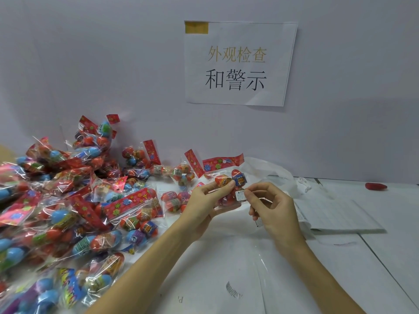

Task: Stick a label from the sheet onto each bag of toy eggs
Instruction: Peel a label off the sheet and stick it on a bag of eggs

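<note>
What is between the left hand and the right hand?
In the head view, the bag of toy eggs held by the left hand, with the small white label that the right hand pinches on it.

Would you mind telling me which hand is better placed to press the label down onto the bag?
The right hand: its fingertips already pinch the small white label against the bag. The left hand is occupied gripping the bag from the other side, steadying it.

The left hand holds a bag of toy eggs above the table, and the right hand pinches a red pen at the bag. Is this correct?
Not quite. In the head view the right hand pinches a small white label against the bag, not a red pen. The left hand does hold the bag above the table.
</note>
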`<action>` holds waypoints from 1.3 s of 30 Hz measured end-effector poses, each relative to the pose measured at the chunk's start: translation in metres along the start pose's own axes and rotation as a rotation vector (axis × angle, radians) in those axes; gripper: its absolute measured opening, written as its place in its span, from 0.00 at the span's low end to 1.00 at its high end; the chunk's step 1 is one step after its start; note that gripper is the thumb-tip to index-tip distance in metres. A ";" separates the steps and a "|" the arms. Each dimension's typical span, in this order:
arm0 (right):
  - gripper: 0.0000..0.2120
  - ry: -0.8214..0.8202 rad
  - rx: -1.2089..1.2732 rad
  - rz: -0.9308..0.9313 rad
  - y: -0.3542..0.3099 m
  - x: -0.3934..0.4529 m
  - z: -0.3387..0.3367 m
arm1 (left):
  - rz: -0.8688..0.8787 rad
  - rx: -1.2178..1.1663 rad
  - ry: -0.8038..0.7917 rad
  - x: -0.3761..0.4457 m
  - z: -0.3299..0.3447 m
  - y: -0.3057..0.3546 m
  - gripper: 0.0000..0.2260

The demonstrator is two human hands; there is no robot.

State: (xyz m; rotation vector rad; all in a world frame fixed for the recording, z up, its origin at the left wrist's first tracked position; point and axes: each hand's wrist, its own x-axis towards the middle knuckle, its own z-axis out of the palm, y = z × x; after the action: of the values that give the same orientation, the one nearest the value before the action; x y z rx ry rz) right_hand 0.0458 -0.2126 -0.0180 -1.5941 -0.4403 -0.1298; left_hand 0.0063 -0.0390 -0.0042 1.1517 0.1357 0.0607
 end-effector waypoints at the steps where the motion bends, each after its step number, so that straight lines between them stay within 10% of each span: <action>1: 0.03 0.001 -0.007 -0.001 0.000 0.000 0.000 | 0.001 -0.003 -0.003 0.000 0.000 0.000 0.19; 13: 0.04 0.007 -0.041 -0.020 0.000 0.001 -0.001 | 0.068 0.142 -0.059 0.002 -0.002 -0.002 0.21; 19: 0.28 0.092 -0.130 0.044 0.001 -0.001 0.002 | 0.105 0.162 -0.060 0.001 -0.002 -0.001 0.22; 30: 0.15 -0.193 0.159 0.168 -0.012 -0.004 0.004 | 0.124 0.127 -0.145 0.000 -0.001 -0.001 0.26; 34: 0.07 -0.157 0.123 0.140 -0.010 0.003 -0.007 | 0.178 0.278 0.044 0.001 -0.004 -0.001 0.31; 39: 0.09 -0.374 -0.034 0.121 -0.007 0.006 -0.017 | 0.198 0.233 0.076 0.006 -0.022 0.005 0.15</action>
State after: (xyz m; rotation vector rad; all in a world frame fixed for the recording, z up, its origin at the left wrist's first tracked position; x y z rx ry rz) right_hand 0.0522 -0.2275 -0.0078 -1.6774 -0.6307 0.2585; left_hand 0.0097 -0.0163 -0.0094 1.3940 0.0976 0.2704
